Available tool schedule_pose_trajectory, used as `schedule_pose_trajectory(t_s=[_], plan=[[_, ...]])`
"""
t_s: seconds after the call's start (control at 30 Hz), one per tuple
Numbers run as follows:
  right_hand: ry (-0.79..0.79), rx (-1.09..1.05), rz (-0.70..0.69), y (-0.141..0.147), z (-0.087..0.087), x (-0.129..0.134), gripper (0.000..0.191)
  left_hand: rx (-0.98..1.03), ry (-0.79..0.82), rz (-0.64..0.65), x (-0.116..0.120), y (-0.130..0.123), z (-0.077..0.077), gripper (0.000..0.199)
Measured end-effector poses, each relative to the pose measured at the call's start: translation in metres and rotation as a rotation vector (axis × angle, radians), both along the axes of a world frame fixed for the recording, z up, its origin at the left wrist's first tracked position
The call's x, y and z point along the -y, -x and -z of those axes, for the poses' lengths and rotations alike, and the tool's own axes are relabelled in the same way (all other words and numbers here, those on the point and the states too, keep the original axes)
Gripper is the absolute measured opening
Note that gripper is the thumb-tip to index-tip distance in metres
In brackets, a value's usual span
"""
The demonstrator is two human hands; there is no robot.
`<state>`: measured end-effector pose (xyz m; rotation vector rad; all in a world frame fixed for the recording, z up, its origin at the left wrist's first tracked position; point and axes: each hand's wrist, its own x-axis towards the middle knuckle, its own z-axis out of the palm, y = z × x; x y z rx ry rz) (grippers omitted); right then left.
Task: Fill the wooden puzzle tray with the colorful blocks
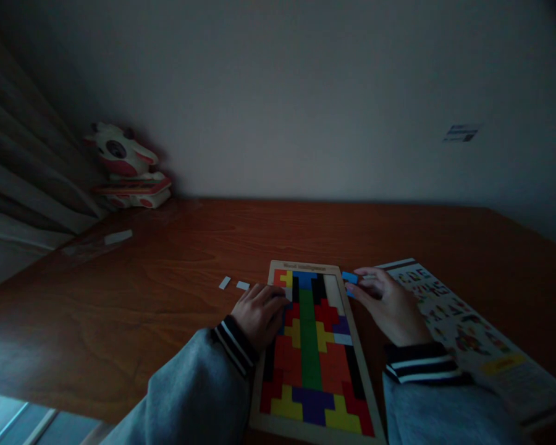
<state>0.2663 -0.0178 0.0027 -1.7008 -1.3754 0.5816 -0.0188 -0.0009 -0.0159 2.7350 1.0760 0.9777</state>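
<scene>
A wooden puzzle board [322, 434] lies in front of me, mostly filled with coloured blocks such as the long green strip [308, 334]. Bare wood [332, 290] shows inside its upper right part. My left hand [261, 312] rests over the board's left edge, fingers bent, fingertips by a whitish piece [288, 294]; whether it grips that piece I cannot tell. Beyond the right edge of the frame, my right hand [391, 303] pinches a blue puzzle block [350, 278] between thumb and fingers.
Two small white pieces [225, 282] lie on the brown table [167, 296] left of the board. A printed sheet [463, 321] is at the right, partly under my right arm. A cow-shaped toy [130, 167] stands at the back left beside a curtain [23, 167].
</scene>
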Motion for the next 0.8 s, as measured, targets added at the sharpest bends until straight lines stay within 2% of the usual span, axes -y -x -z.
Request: schedule_pose_trajectory(t_s=[0.17, 0.33, 0.57, 0.8], plan=[[-0.006, 0.022, -0.081, 0.006, 0.01, -0.008, 0.031, -0.003, 0.003, -0.001, -0.001, 0.0, 0.002, 0.02], [-0.065, 0.184, -0.144, 0.01, 0.018, -0.017, 0.034, -0.025, 0.014, 0.007, 0.0, 0.0, -0.001, 0.021], [-0.092, 0.27, -0.113, 0.013, 0.025, -0.021, 0.035, -0.036, 0.017, 0.005, 0.001, 0.0, -0.004, 0.021], [-0.076, 0.269, -0.082, 0.018, 0.018, -0.018, 0.037, -0.029, 0.021, -0.01, 0.0, 0.0, -0.009, 0.021]])
